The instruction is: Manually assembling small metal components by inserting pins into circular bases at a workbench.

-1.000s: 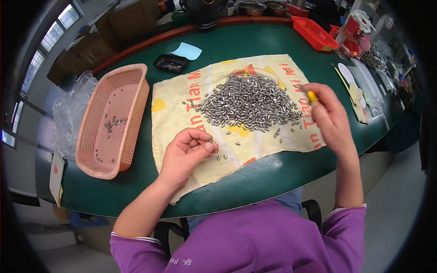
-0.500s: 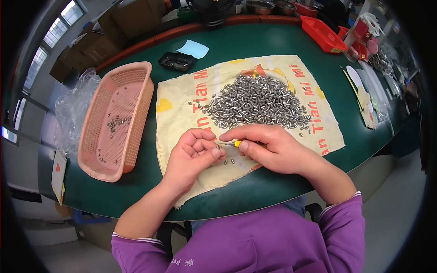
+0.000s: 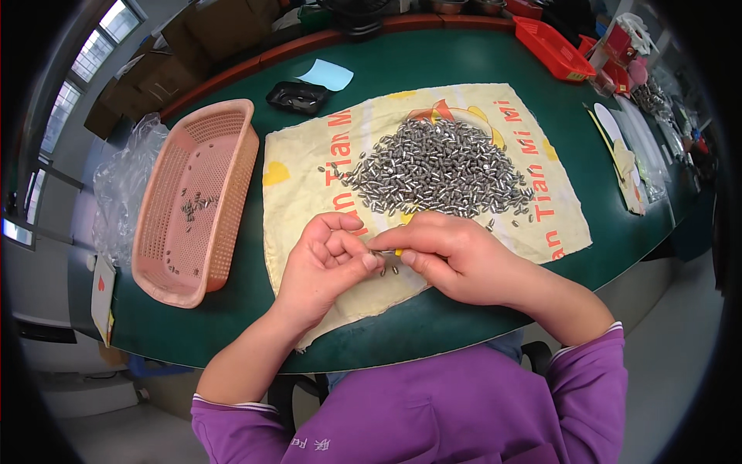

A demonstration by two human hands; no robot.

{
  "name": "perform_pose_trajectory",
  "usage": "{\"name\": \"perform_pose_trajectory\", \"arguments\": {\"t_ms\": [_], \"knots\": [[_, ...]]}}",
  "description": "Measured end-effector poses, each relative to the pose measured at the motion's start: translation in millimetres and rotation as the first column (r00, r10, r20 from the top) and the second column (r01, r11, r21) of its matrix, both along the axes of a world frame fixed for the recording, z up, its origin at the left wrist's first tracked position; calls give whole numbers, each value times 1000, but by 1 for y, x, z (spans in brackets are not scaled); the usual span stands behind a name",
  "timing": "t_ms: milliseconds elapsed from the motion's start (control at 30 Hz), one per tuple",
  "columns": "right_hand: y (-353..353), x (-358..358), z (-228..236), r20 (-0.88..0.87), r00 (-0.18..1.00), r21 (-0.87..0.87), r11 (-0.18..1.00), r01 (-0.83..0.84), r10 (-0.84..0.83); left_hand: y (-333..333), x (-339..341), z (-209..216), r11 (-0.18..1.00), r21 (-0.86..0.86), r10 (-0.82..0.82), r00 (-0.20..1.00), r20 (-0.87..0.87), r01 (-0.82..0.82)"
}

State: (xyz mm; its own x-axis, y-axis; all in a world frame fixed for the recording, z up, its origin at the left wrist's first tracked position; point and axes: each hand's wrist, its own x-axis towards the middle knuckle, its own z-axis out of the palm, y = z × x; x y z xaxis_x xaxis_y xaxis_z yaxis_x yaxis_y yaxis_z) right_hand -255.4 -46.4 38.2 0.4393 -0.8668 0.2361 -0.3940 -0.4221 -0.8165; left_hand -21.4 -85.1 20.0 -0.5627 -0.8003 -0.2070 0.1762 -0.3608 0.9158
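My left hand (image 3: pixel 325 263) is closed, its thumb and fingertips pinching a small metal piece that is mostly hidden. From the right, my right hand (image 3: pixel 456 259) grips a small tool with a yellow handle (image 3: pixel 399 252). The tool's thin metal tip points at my left fingertips; whether it touches the piece I cannot tell. Just beyond both hands lies a large pile of small, grey, barrel-shaped metal pieces (image 3: pixel 440 170), heaped on a cream cloth (image 3: pixel 301 209) with red print. A few loose pieces (image 3: pixel 395 271) rest on the cloth just below my fingers.
To the left stands a pink perforated plastic basket (image 3: pixel 246 166) with some metal pieces in it. A crumpled clear bag (image 3: pixel 116 205) lies beside it. Farther back on the green table (image 3: pixel 433 58) are a black tray (image 3: pixel 297 98), a pale blue paper (image 3: pixel 328 74) and a red basket (image 3: pixel 553 50).
My right hand has tilted slightly, and its index finger now reaches over more of the tool's yellow handle. My left hand keeps its pinch almost in place.
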Motion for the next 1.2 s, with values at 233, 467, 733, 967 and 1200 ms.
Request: {"name": "perform_pose_trajectory", "arguments": {"t_ms": [233,467,733,967,1200], "knots": [[1,-1,7,6,999,69,997,34,-35,-1,2,0,1000,-8,-6,1000,-1,6],[-1,-2,5,18,1000,132,991,1,-3,-2,2,-1,1000,2,-12,1000,15,12],[3,2,-1,-33,999,-11,999,41,-41,-2,4,-2,998,-2,-62,998,-22,62],[-1,-3,0,8,1000,10,1000,30,-30,-4,5,-3,998,-14,-61,997,-36,60],[-1,-2,-1,20,1000,-11,1000,8,-8,-4,5,-4,998,8,-59,997,-40,60]]}}
